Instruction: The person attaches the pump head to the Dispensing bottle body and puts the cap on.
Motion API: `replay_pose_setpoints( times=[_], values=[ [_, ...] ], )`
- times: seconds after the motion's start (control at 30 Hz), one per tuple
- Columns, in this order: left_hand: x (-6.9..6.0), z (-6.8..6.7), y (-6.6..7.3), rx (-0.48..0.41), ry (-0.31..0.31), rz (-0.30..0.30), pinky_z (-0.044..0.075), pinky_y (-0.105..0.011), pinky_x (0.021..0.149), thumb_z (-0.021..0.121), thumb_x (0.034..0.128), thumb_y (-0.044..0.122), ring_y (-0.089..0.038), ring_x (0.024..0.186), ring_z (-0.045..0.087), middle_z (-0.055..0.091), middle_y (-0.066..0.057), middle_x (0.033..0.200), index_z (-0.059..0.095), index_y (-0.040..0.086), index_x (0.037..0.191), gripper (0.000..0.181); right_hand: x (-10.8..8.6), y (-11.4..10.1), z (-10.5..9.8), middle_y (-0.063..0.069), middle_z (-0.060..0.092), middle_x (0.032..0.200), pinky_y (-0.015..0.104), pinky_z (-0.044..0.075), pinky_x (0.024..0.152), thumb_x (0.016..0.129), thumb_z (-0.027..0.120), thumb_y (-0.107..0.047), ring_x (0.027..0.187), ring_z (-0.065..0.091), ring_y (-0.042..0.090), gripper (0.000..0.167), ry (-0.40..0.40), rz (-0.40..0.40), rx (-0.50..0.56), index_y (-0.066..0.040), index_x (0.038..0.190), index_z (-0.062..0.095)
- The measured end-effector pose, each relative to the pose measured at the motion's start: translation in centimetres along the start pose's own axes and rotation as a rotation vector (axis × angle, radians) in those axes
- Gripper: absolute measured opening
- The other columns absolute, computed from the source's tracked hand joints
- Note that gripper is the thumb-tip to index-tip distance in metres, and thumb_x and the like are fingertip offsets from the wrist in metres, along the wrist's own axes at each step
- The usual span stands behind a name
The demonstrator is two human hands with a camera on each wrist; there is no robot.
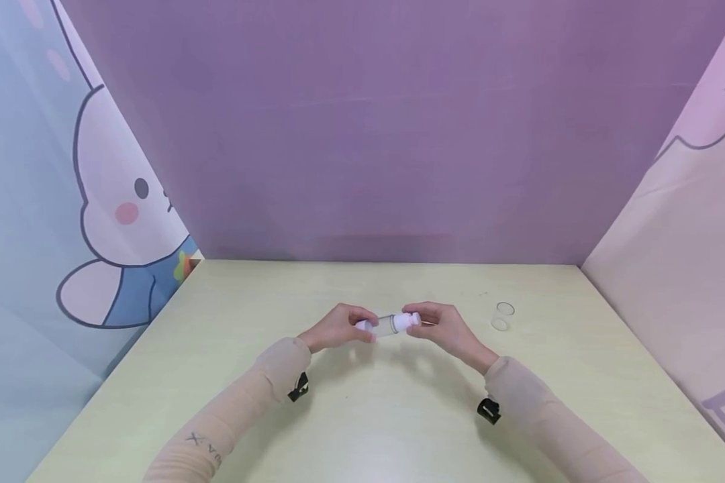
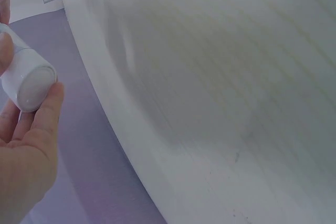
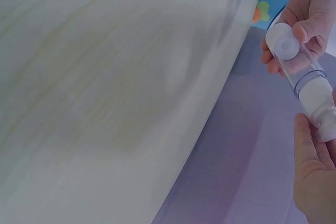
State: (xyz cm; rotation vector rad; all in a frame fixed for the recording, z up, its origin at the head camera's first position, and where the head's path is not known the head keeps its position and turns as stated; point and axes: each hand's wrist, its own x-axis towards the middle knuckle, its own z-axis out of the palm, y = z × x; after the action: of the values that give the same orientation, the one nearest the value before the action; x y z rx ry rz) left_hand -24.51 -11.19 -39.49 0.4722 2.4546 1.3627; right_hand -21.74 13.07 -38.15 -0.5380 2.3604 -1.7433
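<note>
A small pump bottle (image 1: 384, 327) with a clear middle and white ends is held between both hands above the table. My left hand (image 1: 340, 327) grips its left end, where a white round piece (image 3: 283, 40) shows. My right hand (image 1: 446, 327) holds the other end by the white collar and pump head (image 1: 407, 321), thumb and fingers on opposite sides. In the left wrist view, the smooth white end (image 2: 37, 88) sits in the left fingers. To the right, apart from the hands, a clear cylindrical cap (image 1: 503, 316) stands on the table.
The pale wood-look table (image 1: 362, 416) reaches back to a purple panel (image 1: 387, 147). Printed cloths hang at both sides, the left cloth (image 1: 30, 221) bearing a cartoon rabbit. Black wrist camera mounts (image 1: 299, 387) hang below the sleeves.
</note>
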Motion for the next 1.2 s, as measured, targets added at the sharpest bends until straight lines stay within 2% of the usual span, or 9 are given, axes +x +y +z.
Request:
replay_pose_setpoints(
  times=[0.33, 0.63, 0.93, 1.2],
  values=[
    [-0.3, 0.4, 0.2, -0.013, 0.005, 0.000, 0.045, -0.034, 0.086, 0.075, 0.0751, 0.016, -0.017, 0.098, 0.056, 0.064, -0.005, 0.113, 0.065, 0.009, 0.112, 0.038, -0.2, 0.2, 0.1, 0.019, 0.058, 0.122, 0.031, 0.051, 0.083, 0.082, 0.067, -0.007, 0.109, 0.058, 0.028, 0.038, 0.002, 0.006, -0.013, -0.001, 0.118, 0.059],
    [-1.9, 0.2, 2.6, -0.005, -0.004, -0.003, 0.045, -0.036, 0.087, 0.071, 0.0781, 0.009, -0.019, 0.098, 0.056, 0.063, -0.009, 0.113, 0.063, 0.002, 0.112, 0.035, -0.1, 0.2, 0.1, 0.017, 0.062, 0.116, 0.031, 0.051, 0.081, 0.080, 0.069, -0.010, 0.101, 0.062, 0.023, 0.036, 0.035, 0.025, -0.066, -0.003, 0.115, 0.062],
    [-0.2, 0.3, 0.1, -0.013, 0.012, -0.005, 0.045, -0.035, 0.087, 0.075, 0.0749, 0.015, -0.016, 0.098, 0.057, 0.064, -0.004, 0.112, 0.066, 0.011, 0.109, 0.035, 0.0, 0.3, 0.1, 0.016, 0.064, 0.113, 0.031, 0.051, 0.080, 0.080, 0.070, -0.012, 0.096, 0.063, 0.019, 0.036, 0.043, 0.034, -0.068, -0.003, 0.114, 0.063],
    [0.2, 0.3, 0.0, -0.003, 0.005, 0.000, 0.045, -0.034, 0.086, 0.075, 0.0744, 0.016, -0.016, 0.098, 0.057, 0.064, -0.003, 0.111, 0.066, 0.011, 0.109, 0.036, 0.0, 0.3, 0.0, 0.014, 0.064, 0.113, 0.033, 0.051, 0.082, 0.079, 0.071, -0.016, 0.097, 0.063, 0.020, 0.037, 0.060, 0.046, -0.081, -0.005, 0.113, 0.063]
  ],
)
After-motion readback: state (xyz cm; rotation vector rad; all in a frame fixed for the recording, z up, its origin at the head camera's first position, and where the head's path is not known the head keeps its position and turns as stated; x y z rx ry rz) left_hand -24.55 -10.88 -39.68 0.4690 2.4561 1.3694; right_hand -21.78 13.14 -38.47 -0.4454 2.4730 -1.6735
